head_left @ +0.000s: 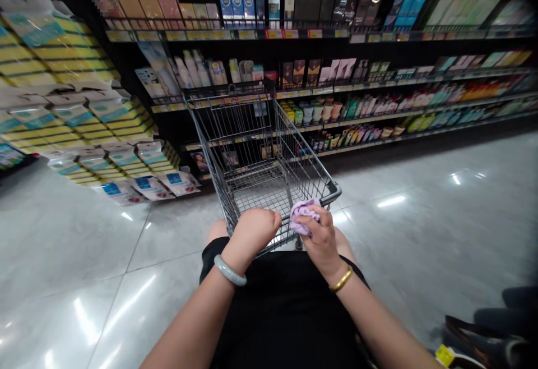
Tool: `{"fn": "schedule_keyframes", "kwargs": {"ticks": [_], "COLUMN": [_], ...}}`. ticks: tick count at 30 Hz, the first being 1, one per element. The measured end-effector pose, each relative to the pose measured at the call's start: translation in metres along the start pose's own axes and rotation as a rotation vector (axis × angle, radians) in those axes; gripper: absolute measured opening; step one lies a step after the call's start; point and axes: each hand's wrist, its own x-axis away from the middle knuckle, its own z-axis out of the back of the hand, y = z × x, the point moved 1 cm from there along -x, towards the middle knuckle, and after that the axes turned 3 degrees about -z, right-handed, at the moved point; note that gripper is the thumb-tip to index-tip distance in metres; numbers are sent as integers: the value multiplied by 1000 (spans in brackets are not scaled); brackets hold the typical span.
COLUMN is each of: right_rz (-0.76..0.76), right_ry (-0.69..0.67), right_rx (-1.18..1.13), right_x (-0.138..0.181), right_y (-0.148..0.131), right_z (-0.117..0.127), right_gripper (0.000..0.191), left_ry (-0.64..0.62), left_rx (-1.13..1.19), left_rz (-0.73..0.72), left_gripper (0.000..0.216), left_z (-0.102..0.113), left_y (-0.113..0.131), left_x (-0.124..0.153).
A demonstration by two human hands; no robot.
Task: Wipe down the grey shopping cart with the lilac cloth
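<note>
Left hand [252, 230] grips cart [296, 153] | right hand [321, 241] holds purple cloth [303, 215]

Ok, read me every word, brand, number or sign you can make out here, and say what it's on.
Nothing here reads clearly.
Shelf-edge price tags: too small.
Blue boxes, top shelf: print blurred.
Stacked yellow and blue packs at left: blurred.
Yellow tag at lower right: too small.
Purple cloth in the right hand: no print shows.
Cart handle under the left hand: no label shows.
</note>
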Motion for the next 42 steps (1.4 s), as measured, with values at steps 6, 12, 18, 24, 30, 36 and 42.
{"fn": "schedule_keyframes", "kwargs": {"ticks": [6, 12, 18, 24, 30, 36, 42], "right_rz": [-3, -2, 12, -7, -6, 3, -2], "right_ry": [40, 15, -39, 17, -106, -75, -114], "right_rx": [-40, 48, 8, 13, 17, -19, -11], "right_x": [-19, -12, -3, -27, 4, -16, -10], "right_y": [-2, 3, -2, -1, -7, -11, -19], "right_z": [6, 1, 4, 12, 3, 3, -4], "right_gripper": [17, 21, 24, 22, 26, 22, 25], "left_ry": [-5, -25, -31, -47, -128, -152, -109], "left_rx": [-32, -59, -76, -68, -48, -55, -52], "left_rz": [3, 1, -18, 8, 50, 32, 2], "left_gripper": [56, 56, 54, 57, 55, 48, 52], "left_z": [0, 7, 5, 9, 11, 9, 12], "left_y": [1, 6, 4, 7, 8, 7, 8], "left_x": [1, 2, 2, 2, 2, 2, 2]}}
